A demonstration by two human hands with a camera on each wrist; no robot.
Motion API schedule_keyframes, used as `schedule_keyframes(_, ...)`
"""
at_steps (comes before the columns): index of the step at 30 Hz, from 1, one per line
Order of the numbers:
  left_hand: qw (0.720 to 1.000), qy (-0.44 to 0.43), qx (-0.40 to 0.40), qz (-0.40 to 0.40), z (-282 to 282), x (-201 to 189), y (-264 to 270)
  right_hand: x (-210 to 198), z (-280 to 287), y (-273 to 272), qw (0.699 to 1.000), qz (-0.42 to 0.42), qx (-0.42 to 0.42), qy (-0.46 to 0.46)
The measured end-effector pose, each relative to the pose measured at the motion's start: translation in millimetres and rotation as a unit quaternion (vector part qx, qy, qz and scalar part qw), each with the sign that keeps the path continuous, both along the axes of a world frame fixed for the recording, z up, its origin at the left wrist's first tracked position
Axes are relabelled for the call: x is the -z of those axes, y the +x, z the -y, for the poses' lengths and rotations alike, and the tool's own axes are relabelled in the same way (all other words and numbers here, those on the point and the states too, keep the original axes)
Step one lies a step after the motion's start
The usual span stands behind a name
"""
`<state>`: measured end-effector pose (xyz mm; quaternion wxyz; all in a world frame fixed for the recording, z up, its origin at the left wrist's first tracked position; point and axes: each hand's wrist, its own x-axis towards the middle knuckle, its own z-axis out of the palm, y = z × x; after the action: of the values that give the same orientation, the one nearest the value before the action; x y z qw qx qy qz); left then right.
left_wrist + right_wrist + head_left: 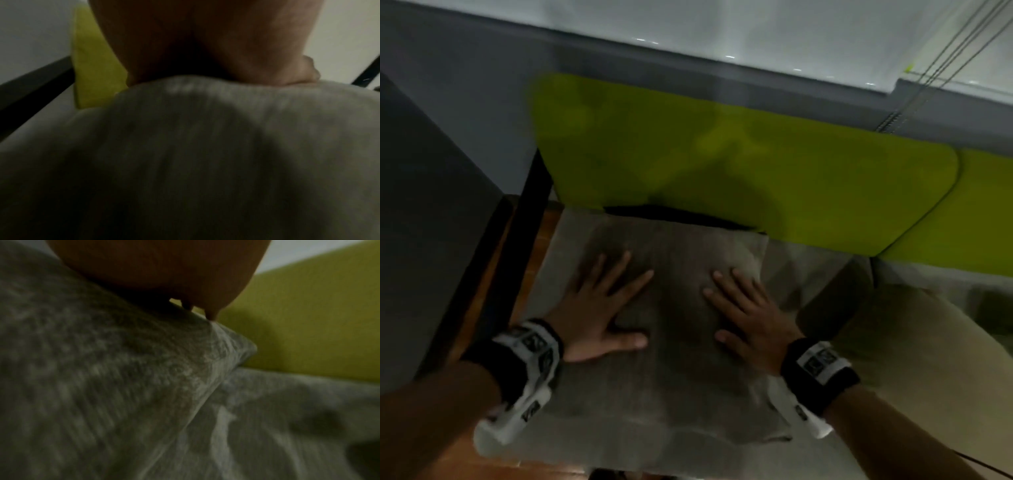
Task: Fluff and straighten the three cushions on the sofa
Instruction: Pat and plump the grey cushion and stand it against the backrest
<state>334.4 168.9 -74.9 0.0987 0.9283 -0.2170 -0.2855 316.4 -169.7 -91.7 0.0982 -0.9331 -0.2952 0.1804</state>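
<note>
Cushion [674, 342] flat, far edge toward backrest [756, 164]; hands pressing.

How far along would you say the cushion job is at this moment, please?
Nothing shows as finished. In hand: the left hand and right hand press flat on a grey cushion lying on the seat. Any other cushions are not clearly in view, so they likely remain.

Grey wall [465, 113], white window sill [722, 31] with hanging blind cords [941, 68], perhaps wooden floor [482, 284]
</note>
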Motion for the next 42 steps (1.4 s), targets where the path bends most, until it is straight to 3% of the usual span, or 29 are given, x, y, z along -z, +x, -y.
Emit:
schedule_keyframes(4, 0.996, 0.083, -0.011, -0.045, -1.9, 49.1, -16.7, 48.3, -8.7, -5.0, 0.996, -0.076, 0.006, -0.056)
schedule_keyframes(7, 0.996, 0.080, -0.011, -0.043, 5.6, 66.2, -12.3, 71.6, -4.5, -7.2, 0.989, -0.116, 0.064, -0.064)
schedule_keyframes(12, 0.995, 0.076, 0.017, -0.067, 19.3, 69.4, 8.4, 71.5, 6.3, 3.1, 0.961, -0.194, 0.194, -0.012)
schedule_keyframes(13, 0.994, 0.075, 0.026, -0.073, 21.6, 65.3, 10.4, 67.5, 12.8, 6.8, 0.950, -0.197, 0.243, 0.013)
schedule_keyframes(16, 0.993, 0.059, 0.040, -0.093, 15.3, 58.3, 4.9, 46.3, 40.8, 18.2, 0.904, -0.065, 0.413, 0.091)
schedule_keyframes(18, 0.997, 0.019, 0.035, -0.071, 0.8, 46.9, 2.3, 22.9, 48.3, 34.3, 0.910, 0.022, 0.411, 0.061)
schedule_keyframes(19, 0.998, 0.005, 0.037, -0.055, -6.6, 39.2, 3.7, 11.9, 41.8, 42.0, 0.916, 0.024, 0.391, 0.084)
schedule_keyframes(22, 0.997, -0.079, 0.002, 0.003, -16.7, 12.4, 21.6, -7.9, -7.6, 64.9, 0.968, 0.032, 0.203, 0.144)
schedule_keyframes(24, 0.996, -0.089, -0.029, -0.005, -15.5, 7.6, 44.5, 8.3, -22.4, 73.7, 0.987, -0.061, 0.115, 0.091)
schedule_keyframes(26, 0.996, -0.049, -0.058, -0.045, -18.7, 22.1, 70.6, 36.1, -15.1, 80.5, 0.986, -0.118, 0.107, 0.038)
schedule_keyframes(28, 0.987, -0.017, -0.086, -0.135, -27.1, 44.6, 87.7, 54.0, 5.1, 85.0, 0.964, -0.195, 0.178, 0.016)
schedule_keyframes(30, 0.972, -0.038, -0.147, -0.179, -30.1, 51.8, 97.9, 68.9, 27.2, 84.2, 0.934, -0.249, 0.258, -0.004)
schedule_keyframes(33, 0.914, -0.064, -0.332, -0.226, -45.4, 63.0, 109.0, 86.8, 51.0, 84.8, 0.917, -0.259, 0.300, -0.043)
schedule_keyframes(34, 0.900, -0.064, -0.370, -0.220, -52.0, 66.3, 114.1, 89.0, 56.6, 85.6, 0.911, -0.254, 0.325, -0.022)
schedule_keyframes(37, 0.856, -0.175, -0.470, -0.123, -72.3, 82.3, 131.8, 87.4, 61.6, 96.3, 0.877, -0.173, 0.430, 0.128)
schedule_keyframes(39, 0.786, -0.260, -0.546, -0.134, -67.7, 77.2, 148.6, 81.4, 58.6, 108.5, 0.811, -0.135, 0.517, 0.240)
schedule_keyframes(40, 0.760, -0.285, -0.563, -0.154, -63.8, 74.5, 158.4, 80.1, 57.3, 114.5, 0.755, -0.148, 0.562, 0.303)
schedule_keyframes(41, 0.754, -0.299, -0.562, -0.165, -64.8, 72.2, 167.2, 79.3, 54.4, 121.0, 0.696, -0.181, 0.595, 0.359)
schedule_keyframes(42, 0.773, -0.286, -0.540, -0.174, -60.1, 66.5, 175.8, 71.9, 55.4, 126.7, 0.656, -0.202, 0.612, 0.393)
